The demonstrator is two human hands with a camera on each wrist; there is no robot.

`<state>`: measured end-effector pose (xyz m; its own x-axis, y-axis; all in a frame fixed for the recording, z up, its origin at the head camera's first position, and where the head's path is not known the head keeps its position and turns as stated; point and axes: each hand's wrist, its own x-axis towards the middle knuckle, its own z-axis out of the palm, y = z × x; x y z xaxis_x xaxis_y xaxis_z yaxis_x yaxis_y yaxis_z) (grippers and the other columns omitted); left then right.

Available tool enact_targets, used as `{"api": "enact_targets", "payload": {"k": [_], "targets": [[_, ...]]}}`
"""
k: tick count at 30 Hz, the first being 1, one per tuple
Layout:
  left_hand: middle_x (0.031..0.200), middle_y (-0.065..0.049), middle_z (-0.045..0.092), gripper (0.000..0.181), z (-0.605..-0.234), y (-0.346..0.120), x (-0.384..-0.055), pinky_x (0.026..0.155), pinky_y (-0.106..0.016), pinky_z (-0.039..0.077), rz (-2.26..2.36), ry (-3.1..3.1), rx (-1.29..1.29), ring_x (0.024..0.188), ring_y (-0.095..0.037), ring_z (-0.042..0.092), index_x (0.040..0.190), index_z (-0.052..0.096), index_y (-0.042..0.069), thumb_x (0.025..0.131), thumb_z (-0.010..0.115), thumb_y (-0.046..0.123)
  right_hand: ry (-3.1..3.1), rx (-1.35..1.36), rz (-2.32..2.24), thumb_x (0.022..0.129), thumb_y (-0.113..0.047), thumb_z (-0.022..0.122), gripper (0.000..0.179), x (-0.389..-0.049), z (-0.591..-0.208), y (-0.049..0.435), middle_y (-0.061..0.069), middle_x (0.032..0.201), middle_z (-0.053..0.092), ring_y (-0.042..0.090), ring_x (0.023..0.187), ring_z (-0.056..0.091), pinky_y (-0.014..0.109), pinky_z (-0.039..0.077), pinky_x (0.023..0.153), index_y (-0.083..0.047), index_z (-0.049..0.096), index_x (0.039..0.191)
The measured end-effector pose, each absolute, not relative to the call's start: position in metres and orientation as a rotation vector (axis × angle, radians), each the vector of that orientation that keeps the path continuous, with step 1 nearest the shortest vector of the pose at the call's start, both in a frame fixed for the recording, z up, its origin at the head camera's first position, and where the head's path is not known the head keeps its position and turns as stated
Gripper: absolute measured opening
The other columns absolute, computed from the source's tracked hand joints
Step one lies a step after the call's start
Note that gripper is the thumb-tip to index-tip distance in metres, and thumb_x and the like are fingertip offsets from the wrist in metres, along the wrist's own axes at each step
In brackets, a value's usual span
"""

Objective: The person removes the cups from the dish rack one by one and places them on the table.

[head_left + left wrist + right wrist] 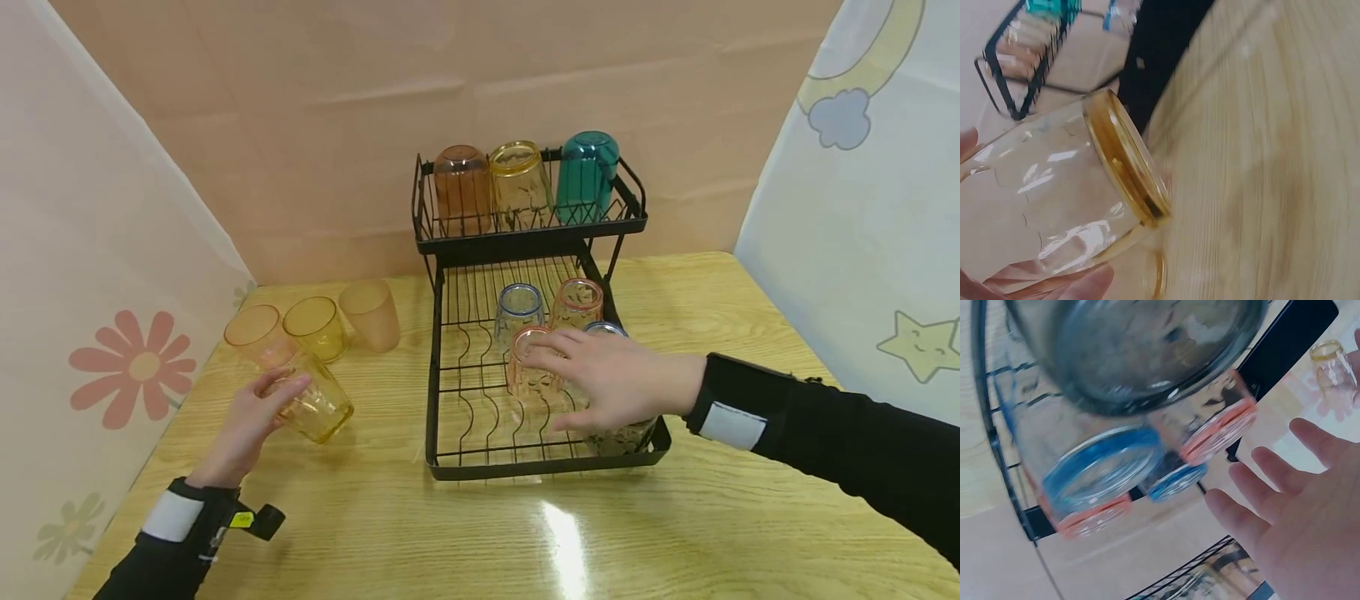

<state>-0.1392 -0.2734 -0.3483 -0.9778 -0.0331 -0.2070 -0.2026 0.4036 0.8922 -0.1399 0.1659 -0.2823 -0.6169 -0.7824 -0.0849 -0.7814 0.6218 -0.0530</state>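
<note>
My left hand [243, 429] grips a clear yellow glass [321, 404], tilted with its thick amber base [1124, 162] pointing toward the rack side. Over the lower tier of the black dish rack [547, 469], my right hand [611, 375] hovers palm down, fingers spread and holding nothing. Under and around it several glasses stand upside down: a pink-based glass [531, 379], a blue-based glass [1104, 469], and a greyish glass [1154, 350] at the front right corner. Farther back are another blue-based glass [519, 310] and a pink-based glass [577, 307].
Left of the rack stand a pink cup [255, 333], a yellow cup [318, 329] and a frosted peach cup [372, 317]. On the upper tier, a brown glass [461, 192], a yellow glass [519, 185] and a teal glass [588, 179] stand inverted. Patterned sheets enclose the wooden table [480, 542].
</note>
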Motion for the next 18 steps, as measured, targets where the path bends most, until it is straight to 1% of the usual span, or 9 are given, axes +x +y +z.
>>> {"api": "enact_targets", "payload": {"k": [2, 4, 8, 10, 12, 15, 18], "targets": [[0.137, -0.016, 0.03, 0.077, -0.352, -0.283, -0.142, 0.086, -0.039, 0.035, 1.596, 2.54, -0.243, 0.106, -0.013, 0.04, 0.143, 0.015, 0.004, 0.089, 0.049, 0.047, 2.761, -1.306, -0.037, 0.082, -0.071, 0.036, 0.08, -0.144, -0.281, 0.169, 0.007, 0.144, 0.028, 0.026, 0.13, 0.027, 0.048, 0.028, 0.098, -0.019, 0.029, 0.142], [0.135, -0.014, 0.032, 0.08, -0.362, -0.297, -0.149, 0.085, -0.038, 0.035, 1.583, 2.572, -0.269, 0.105, -0.011, 0.041, 0.144, 0.014, 0.005, 0.087, 0.052, 0.048, 2.78, -1.291, -0.062, 0.081, -0.073, 0.035, 0.082, -0.147, -0.281, 0.171, 0.009, 0.143, 0.03, 0.027, 0.128, 0.029, 0.047, 0.028, 0.098, -0.019, 0.03, 0.142], [0.129, -0.004, 0.041, 0.08, -0.404, -0.334, -0.171, 0.081, -0.029, 0.038, 1.595, 2.669, -0.362, 0.105, -0.009, 0.043, 0.142, 0.022, 0.017, 0.08, 0.061, 0.05, 2.791, -1.254, -0.11, 0.079, -0.074, 0.035, 0.085, -0.152, -0.279, 0.173, 0.01, 0.143, 0.03, 0.03, 0.128, 0.029, 0.048, 0.026, 0.099, -0.016, 0.03, 0.142], [0.127, -0.002, 0.043, 0.08, -0.425, -0.352, -0.181, 0.079, -0.026, 0.039, 1.609, 2.723, -0.402, 0.107, -0.011, 0.044, 0.14, 0.025, 0.022, 0.077, 0.064, 0.05, 2.792, -1.225, -0.11, 0.079, -0.075, 0.034, 0.088, -0.154, -0.277, 0.173, 0.011, 0.144, 0.028, 0.032, 0.129, 0.027, 0.049, 0.025, 0.1, -0.015, 0.029, 0.142], [0.128, -0.003, 0.042, 0.08, -0.44, -0.366, -0.188, 0.079, -0.024, 0.04, 1.644, 2.76, -0.42, 0.111, -0.015, 0.043, 0.139, 0.024, 0.025, 0.075, 0.067, 0.049, 2.794, -1.199, -0.107, 0.078, -0.076, 0.034, 0.089, -0.156, -0.276, 0.174, 0.011, 0.145, 0.026, 0.032, 0.13, 0.025, 0.049, 0.024, 0.1, -0.015, 0.028, 0.142], [0.133, -0.008, 0.036, 0.086, -0.447, -0.377, -0.191, 0.084, -0.026, 0.04, 1.702, 2.755, -0.416, 0.118, -0.023, 0.038, 0.142, 0.018, 0.026, 0.075, 0.068, 0.047, 2.81, -1.169, -0.095, 0.077, -0.077, 0.034, 0.09, -0.16, -0.275, 0.174, 0.012, 0.145, 0.026, 0.033, 0.13, 0.024, 0.049, 0.024, 0.1, -0.016, 0.027, 0.143], [0.138, -0.008, 0.031, 0.09, -0.448, -0.382, -0.192, 0.09, -0.034, 0.037, 1.719, 2.737, -0.415, 0.123, -0.027, 0.033, 0.143, 0.013, 0.029, 0.075, 0.069, 0.045, 2.827, -1.141, -0.114, 0.078, -0.074, 0.041, 0.088, -0.166, -0.275, 0.176, 0.014, 0.144, 0.027, 0.034, 0.129, 0.025, 0.051, 0.026, 0.098, -0.015, 0.028, 0.142]]}}
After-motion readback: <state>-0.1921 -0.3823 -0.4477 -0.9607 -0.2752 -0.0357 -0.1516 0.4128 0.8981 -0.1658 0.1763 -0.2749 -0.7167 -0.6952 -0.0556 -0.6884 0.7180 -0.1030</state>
